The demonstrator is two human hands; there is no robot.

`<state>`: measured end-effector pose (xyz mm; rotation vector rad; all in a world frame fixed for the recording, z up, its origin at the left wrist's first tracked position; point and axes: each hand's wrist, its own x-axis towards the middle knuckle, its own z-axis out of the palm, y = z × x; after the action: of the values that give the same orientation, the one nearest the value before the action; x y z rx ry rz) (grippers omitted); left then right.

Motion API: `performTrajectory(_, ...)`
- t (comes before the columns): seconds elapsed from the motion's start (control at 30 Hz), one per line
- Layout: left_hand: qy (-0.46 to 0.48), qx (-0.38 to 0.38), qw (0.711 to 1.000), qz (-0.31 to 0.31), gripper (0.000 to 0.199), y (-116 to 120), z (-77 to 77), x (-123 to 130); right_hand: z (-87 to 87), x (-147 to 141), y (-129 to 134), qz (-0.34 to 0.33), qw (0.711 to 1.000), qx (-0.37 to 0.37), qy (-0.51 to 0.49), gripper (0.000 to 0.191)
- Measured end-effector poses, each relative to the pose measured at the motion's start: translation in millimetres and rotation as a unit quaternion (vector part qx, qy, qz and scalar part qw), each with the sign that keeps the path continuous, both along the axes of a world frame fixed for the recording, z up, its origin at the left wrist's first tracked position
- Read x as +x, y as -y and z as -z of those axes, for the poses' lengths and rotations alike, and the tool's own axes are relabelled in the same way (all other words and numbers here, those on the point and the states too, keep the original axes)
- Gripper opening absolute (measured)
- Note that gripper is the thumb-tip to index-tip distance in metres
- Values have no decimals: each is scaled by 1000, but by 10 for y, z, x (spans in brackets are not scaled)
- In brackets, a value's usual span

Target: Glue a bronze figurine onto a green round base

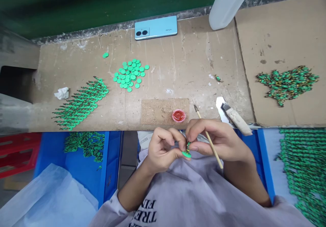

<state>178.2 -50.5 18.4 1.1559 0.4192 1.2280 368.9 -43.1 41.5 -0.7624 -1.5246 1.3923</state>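
Note:
My left hand (164, 148) pinches the edge of a green disc (186, 154) between thumb and forefinger, in front of my chest below the table edge. My right hand (219, 138) has thumb and forefinger closed on a small green and gold figure (188, 146) that stands on the disc; the fingertips partly hide it. A thin paintbrush (211, 142) also rests in my right hand, its dark tip pointing up toward the table. Just beyond my hands, a small dish of red liquid (178, 115) sits on a speckled brown board (155, 111).
Loose green discs (129, 73) lie left of centre, beside rows of figures on discs (81, 105). More figures (290, 81) are heaped at right. A phone (156, 28) lies at the back, a wrapped blade (236, 118) near the front edge. Blue crates (108, 166) flank my body.

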Motion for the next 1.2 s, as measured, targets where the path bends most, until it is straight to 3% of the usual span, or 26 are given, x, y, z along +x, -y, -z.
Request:
performTrajectory(0.1, -1, -1, 1000, 1, 40, -4, 1, -3, -5, 6, 1, -3, 1000, 5, -4, 15)
performTrajectory(0.3, 1, 5, 1000, 2, 25, 30, 9, -18, -42, -10, -5, -22, 1000, 4, -22, 12)
performTrajectory(0.7, -39, 64, 997, -31, 43, 6, -22, -28, -73, -19, -9, -23, 1000, 10, 8, 16)
performTrajectory(1.03, -65, 71, 995, -30, 37, -19, -27, -41, -28, -6, 10, -7, 1000, -11, 13, 15)
performTrajectory(1.2, -100, 118, 986, -61, 35, -54, -46, -50, -28, 2, 10, 10, 1000, -13, 16, 17)
